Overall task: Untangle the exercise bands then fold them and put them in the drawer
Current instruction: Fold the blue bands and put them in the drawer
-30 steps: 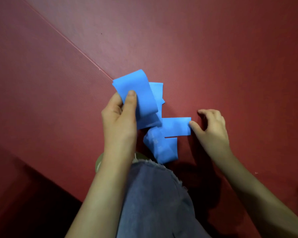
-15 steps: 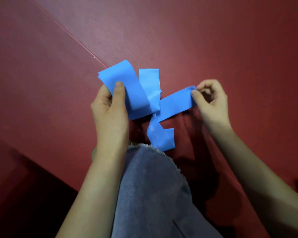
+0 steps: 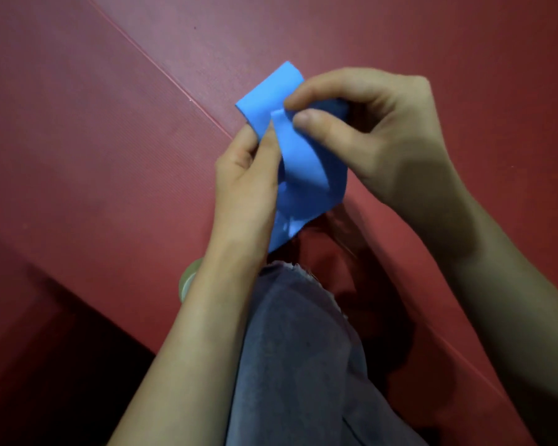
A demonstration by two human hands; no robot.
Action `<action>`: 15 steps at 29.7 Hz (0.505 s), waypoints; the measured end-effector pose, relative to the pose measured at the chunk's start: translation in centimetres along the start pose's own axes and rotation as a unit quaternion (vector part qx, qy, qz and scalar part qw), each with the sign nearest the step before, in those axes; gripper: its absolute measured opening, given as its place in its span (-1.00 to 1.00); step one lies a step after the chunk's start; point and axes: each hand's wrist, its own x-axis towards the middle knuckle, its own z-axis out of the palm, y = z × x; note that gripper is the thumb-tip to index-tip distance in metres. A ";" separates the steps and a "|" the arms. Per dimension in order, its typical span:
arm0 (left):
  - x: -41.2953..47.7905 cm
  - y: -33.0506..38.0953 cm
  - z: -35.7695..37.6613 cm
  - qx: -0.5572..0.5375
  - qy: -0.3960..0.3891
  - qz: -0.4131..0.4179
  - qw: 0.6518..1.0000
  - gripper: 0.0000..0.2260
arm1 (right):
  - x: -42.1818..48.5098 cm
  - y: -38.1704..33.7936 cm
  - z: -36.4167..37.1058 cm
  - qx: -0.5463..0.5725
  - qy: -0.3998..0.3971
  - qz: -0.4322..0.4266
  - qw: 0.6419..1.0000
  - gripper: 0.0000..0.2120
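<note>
A blue exercise band [image 3: 303, 175] is gathered into loose folds and held up in the air above the red mat [image 3: 110, 123]. My left hand [image 3: 248, 181] grips its left side, thumb on top of the layers. My right hand [image 3: 368, 130] pinches the band's free end between thumb and forefinger and holds it against the top of the bundle. A short blue tail hangs down below my left palm. No drawer is in view.
Red floor mats with a seam [image 3: 174, 82] running diagonally cover the ground. My knee in grey denim [image 3: 303, 349] is bent under my hands. A pale green rounded object [image 3: 187, 281] peeks out beside my left forearm. The bottom left corner is dark.
My right hand lifted the band's free end off the mat and brought it left and over onto the bundle in my left hand. The spread loops have closed into one compact stack.
</note>
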 end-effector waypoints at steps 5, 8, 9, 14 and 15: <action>-0.1 0.1 -0.2 -0.032 -0.052 -0.008 0.998 -0.80 | 0.8 0.1 0.5 -0.052 0.040 -0.001 0.998 -0.84; -0.1 0.5 0.1 0.010 -0.065 -0.002 0.998 -0.79 | 0.7 -0.1 1.1 -0.064 0.075 0.000 0.995 -0.87; -0.1 0.7 0.3 0.007 -0.068 -0.005 0.998 -0.77 | 0.8 -0.3 1.3 -0.063 0.090 -0.004 0.994 -0.88; -0.9 1.7 1.1 -0.009 -0.067 0.053 0.996 -0.84 | 1.6 -1.0 1.8 -0.025 0.158 0.024 0.987 -0.82; -0.9 1.7 1.1 -0.016 -0.053 0.057 0.997 -0.85 | 1.6 -1.0 2.0 -0.020 0.150 0.034 0.988 -0.81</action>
